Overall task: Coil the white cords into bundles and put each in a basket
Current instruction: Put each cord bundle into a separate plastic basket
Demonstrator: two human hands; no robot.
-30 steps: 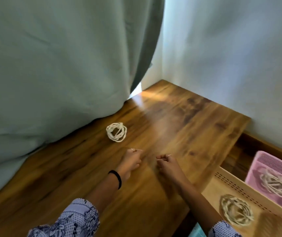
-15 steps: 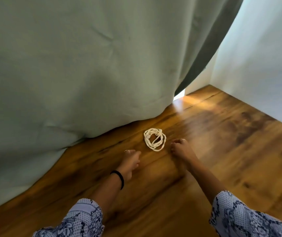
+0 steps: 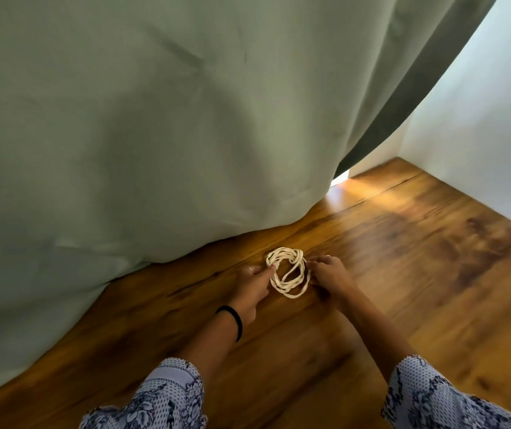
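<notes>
A coiled bundle of white cord (image 3: 288,272) lies flat on the wooden table (image 3: 402,274), just in front of the curtain's hem. My left hand (image 3: 252,286) pinches the coil's left edge with thumb and fingertips. My right hand (image 3: 330,275) touches the coil's right edge, fingers curled onto the strands. The baskets are out of view.
A large grey-green curtain (image 3: 155,134) hangs over the table's back and left. A white wall (image 3: 480,150) closes the right side. Bare wood stretches to the right of my hands and toward me.
The view has swung left, so the baskets have left the frame. Both hands have reached forward from mid-table to the coil and now hold its two sides.
</notes>
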